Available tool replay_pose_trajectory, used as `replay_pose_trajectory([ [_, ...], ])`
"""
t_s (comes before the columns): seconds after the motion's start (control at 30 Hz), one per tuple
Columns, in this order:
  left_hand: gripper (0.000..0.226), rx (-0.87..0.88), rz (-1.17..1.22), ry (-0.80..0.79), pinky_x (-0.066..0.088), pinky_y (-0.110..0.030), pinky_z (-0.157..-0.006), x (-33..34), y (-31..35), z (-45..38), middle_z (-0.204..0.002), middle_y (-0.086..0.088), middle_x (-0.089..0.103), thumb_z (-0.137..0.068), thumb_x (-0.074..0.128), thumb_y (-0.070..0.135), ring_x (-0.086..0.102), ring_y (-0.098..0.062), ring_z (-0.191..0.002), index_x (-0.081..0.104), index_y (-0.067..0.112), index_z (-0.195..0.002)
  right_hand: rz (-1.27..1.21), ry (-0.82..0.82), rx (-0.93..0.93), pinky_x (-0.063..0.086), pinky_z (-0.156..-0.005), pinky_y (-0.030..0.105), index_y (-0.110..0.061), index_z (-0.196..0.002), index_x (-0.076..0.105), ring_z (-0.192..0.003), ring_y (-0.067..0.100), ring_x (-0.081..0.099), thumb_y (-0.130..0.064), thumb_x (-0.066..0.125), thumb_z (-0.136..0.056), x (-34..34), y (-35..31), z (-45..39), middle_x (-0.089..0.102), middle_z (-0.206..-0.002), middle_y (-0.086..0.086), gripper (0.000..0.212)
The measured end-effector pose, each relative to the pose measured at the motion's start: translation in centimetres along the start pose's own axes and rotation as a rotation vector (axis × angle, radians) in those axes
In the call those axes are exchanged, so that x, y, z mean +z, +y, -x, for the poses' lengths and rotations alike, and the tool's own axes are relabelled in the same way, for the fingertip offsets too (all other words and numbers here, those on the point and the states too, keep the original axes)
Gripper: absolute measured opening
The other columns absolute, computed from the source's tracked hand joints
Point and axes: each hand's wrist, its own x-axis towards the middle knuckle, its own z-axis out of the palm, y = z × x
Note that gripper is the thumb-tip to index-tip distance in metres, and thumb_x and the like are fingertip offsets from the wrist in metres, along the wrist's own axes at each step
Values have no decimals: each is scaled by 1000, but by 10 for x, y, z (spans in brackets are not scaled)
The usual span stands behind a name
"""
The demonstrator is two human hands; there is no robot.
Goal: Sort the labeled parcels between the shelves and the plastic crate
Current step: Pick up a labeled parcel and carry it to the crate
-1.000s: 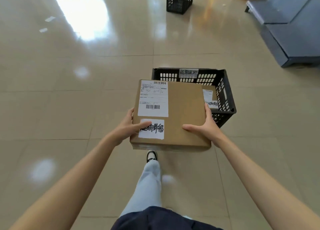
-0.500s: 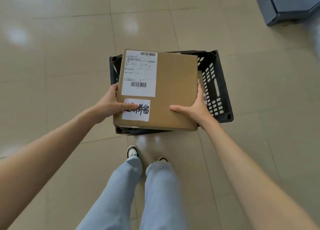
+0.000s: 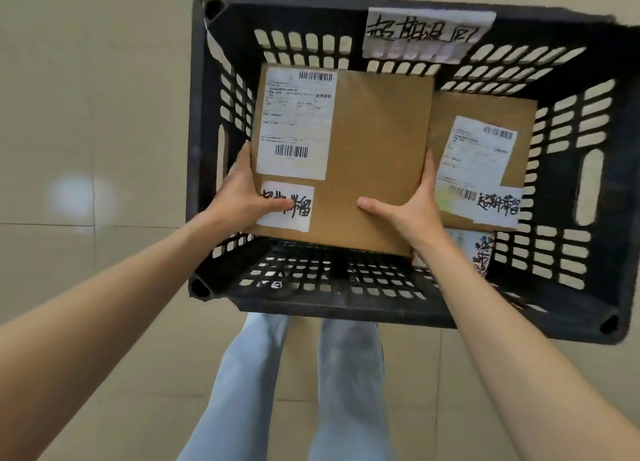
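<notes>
I hold a flat brown cardboard parcel (image 3: 374, 148) inside the black plastic crate (image 3: 571, 308), low over its left half. The parcel carries a white shipping label and a handwritten white sticker. My left hand (image 3: 242, 197) grips its left edge, thumb on the sticker. My right hand (image 3: 412, 207) grips its right edge, thumb on top. A second labeled parcel (image 3: 485, 155) lies in the crate's right half, partly under the held one. A third labeled item (image 3: 481, 252) shows beneath it.
The crate's far wall bears a handwritten white label (image 3: 426, 34). Beige tiled floor (image 3: 86, 114) surrounds the crate. My legs in light jeans (image 3: 294, 391) stand at the crate's near edge.
I have stepped up to the crate and bent over it. The parcel has gone from above the rim down inside, both hands keeping the same grip.
</notes>
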Motion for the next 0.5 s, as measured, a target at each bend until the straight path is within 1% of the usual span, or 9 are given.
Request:
replay_pose_trajectory([
  [0.07, 98, 6, -18, 26, 40, -36, -97, 7, -4, -6, -136, 4, 45, -65, 83, 19, 44, -14, -122, 22, 28, -141, 13, 6, -8, 25, -111, 38, -28, -149, -2, -137, 17, 29, -34, 87, -57, 6, 6, -10, 24, -153, 0, 128],
  [0.1, 99, 1, -27, 48, 40, -38, -99, 8, -4, -9, -138, 2, 44, -65, 83, 20, 43, -14, -124, 21, 27, -142, 25, 11, -12, 25, -110, 38, -28, -149, -2, -137, 17, 29, -36, 87, -58, 9, 8, -14, 24, -153, 0, 128],
  [0.17, 99, 6, -57, 98, 38, -34, -98, 11, -3, -11, -139, 2, 42, -66, 82, 22, 42, -10, -121, 20, 26, -143, 43, 5, -15, 25, -110, 37, -26, -149, -3, -137, 17, 28, -39, 86, -57, 11, 10, -21, 23, -154, 0, 128],
  [0.23, 96, 56, -128, 141, 34, -28, -94, 13, -1, -9, -137, 1, 41, -67, 81, 21, 38, -7, -118, 22, 28, -142, 75, -3, -17, 23, -110, 35, -26, -149, -6, -139, 16, 26, -42, 85, -58, 11, 10, -24, 20, -155, -1, 129],
  [0.3, 94, 125, -209, 165, 31, -29, -98, 15, 3, -5, -141, -2, 35, -69, 79, 19, 32, -11, -128, 21, 26, -143, 123, 1, -12, 21, -112, 36, -25, -149, -9, -142, 17, 22, -43, 84, -60, 10, 7, -22, 15, -157, 0, 130],
  [0.37, 92, 129, -282, 180, 29, -36, -106, 17, 10, 1, -147, -6, 29, -72, 76, 18, 25, -18, -136, 19, 21, -144, 192, 17, -1, 19, -115, 41, -24, -149, -11, -144, 20, 18, -42, 83, -62, 11, -1, -16, 10, -158, 2, 129],
  [0.43, 95, 75, -342, 167, 27, -47, -110, 15, 23, 9, -151, -11, 22, -75, 75, 20, 19, -27, -140, 13, 20, -146, 264, 29, -4, 19, -116, 46, -25, -149, -13, -145, 22, 14, -41, 81, -66, 12, -16, -8, 5, -159, 4, 126],
  [0.5, 100, 55, -353, 150, 23, -50, -112, 6, 41, 19, -153, -12, 18, -74, 76, 25, 14, -28, -142, 9, 21, -148, 288, 31, -20, 17, -116, 48, -26, -148, -13, -146, 22, 10, -40, 80, -67, 8, -40, 2, 0, -160, 4, 124],
])
